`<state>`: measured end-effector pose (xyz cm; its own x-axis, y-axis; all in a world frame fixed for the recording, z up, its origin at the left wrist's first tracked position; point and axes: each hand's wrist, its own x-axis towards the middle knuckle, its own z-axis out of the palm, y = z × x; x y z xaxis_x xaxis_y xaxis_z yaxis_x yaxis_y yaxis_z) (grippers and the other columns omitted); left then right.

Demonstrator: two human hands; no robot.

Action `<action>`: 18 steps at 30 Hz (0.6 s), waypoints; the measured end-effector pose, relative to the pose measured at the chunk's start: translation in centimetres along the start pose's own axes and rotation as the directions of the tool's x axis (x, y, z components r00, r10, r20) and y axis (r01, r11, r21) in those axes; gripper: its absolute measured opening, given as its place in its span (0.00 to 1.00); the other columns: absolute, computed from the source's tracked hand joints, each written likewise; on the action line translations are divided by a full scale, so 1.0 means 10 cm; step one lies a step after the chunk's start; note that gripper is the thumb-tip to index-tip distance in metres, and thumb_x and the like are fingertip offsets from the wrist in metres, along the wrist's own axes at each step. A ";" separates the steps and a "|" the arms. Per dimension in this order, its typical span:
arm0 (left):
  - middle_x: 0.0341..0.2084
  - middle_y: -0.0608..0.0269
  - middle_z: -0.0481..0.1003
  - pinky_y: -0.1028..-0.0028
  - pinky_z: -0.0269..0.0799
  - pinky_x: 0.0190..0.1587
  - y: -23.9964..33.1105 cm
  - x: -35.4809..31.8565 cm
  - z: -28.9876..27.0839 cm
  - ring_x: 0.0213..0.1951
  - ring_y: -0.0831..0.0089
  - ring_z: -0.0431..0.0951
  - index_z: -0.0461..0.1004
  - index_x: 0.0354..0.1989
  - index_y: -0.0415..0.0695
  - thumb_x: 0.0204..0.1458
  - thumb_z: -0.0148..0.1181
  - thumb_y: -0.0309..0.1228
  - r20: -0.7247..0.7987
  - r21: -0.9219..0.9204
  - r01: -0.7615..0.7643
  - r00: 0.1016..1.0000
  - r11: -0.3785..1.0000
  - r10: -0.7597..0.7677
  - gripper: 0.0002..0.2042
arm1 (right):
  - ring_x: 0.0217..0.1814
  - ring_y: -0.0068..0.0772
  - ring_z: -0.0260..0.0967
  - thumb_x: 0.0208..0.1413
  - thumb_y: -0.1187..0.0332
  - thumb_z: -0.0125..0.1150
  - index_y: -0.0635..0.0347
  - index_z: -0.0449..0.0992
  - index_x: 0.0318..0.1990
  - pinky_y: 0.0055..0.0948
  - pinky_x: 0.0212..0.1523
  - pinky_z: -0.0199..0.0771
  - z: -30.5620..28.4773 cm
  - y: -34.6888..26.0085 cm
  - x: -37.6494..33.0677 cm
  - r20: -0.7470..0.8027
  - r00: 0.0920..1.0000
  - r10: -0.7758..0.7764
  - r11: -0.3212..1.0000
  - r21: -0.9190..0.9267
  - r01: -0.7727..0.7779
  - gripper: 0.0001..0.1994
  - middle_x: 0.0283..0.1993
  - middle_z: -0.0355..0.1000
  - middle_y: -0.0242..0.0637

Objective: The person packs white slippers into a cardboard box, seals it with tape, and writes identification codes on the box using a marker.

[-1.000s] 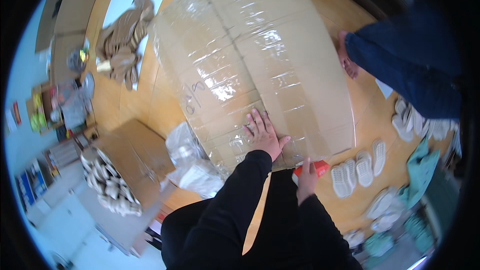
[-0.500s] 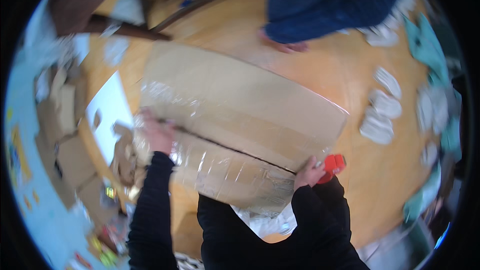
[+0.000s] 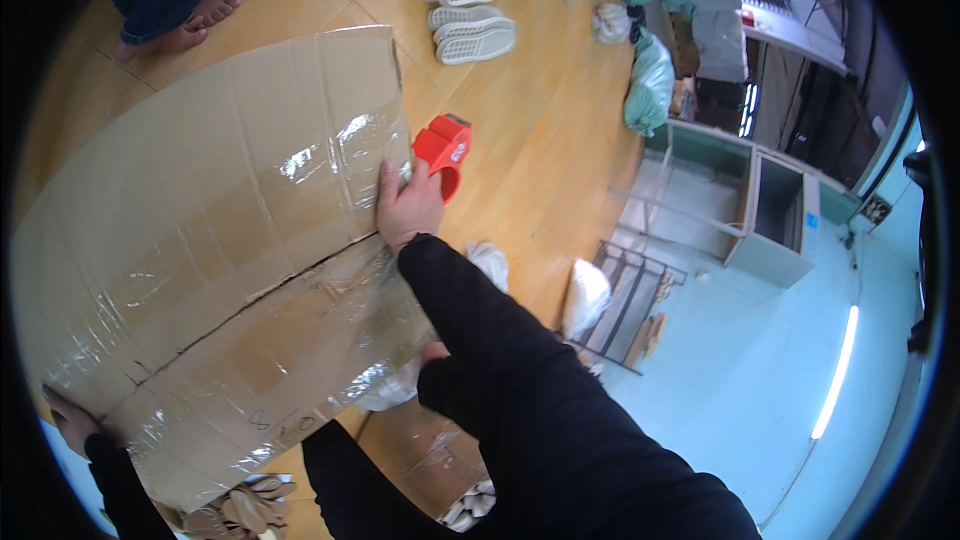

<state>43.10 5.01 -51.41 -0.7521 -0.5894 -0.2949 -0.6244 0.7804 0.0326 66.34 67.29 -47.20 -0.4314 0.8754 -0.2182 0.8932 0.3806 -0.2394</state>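
A large flattened cardboard box (image 3: 200,220), covered in shiny clear tape, lies across the wooden floor in front of me. My right hand (image 3: 408,205) grips a red tape dispenser (image 3: 444,150) at the box's right edge, with the thumb resting on the cardboard. My left hand (image 3: 68,422) holds the box's lower left corner; only part of it shows past the cardboard. A seam runs across the box between its two flaps.
Another person's bare feet (image 3: 185,25) stand at the far side of the box. White shoe soles (image 3: 470,10) lie on the floor beyond. Green and white bags (image 3: 648,80), a metal rack (image 3: 625,305) and a cabinet (image 3: 760,210) stand to the right.
The view has swung round. My left hand has shifted from the box's upper left edge to its lower left corner. My right hand still holds the red dispenser at the right edge.
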 end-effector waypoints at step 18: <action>0.39 0.35 0.77 0.57 0.72 0.47 0.89 -0.64 0.08 0.45 0.41 0.76 0.76 0.43 0.32 0.62 0.36 0.58 -0.169 -0.103 -0.480 0.872 0.871 0.460 0.35 | 0.49 0.62 0.71 0.60 0.41 0.47 0.67 0.73 0.48 0.48 0.50 0.70 0.11 0.31 0.45 -0.147 0.984 -0.103 0.987 0.108 0.120 0.32 0.42 0.72 0.63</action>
<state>42.56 15.90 -50.00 -0.9785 -0.1896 -0.0811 -0.2046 0.9412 0.2687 67.02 72.03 -49.95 -0.4980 0.8656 -0.0512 0.8164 0.4481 -0.3642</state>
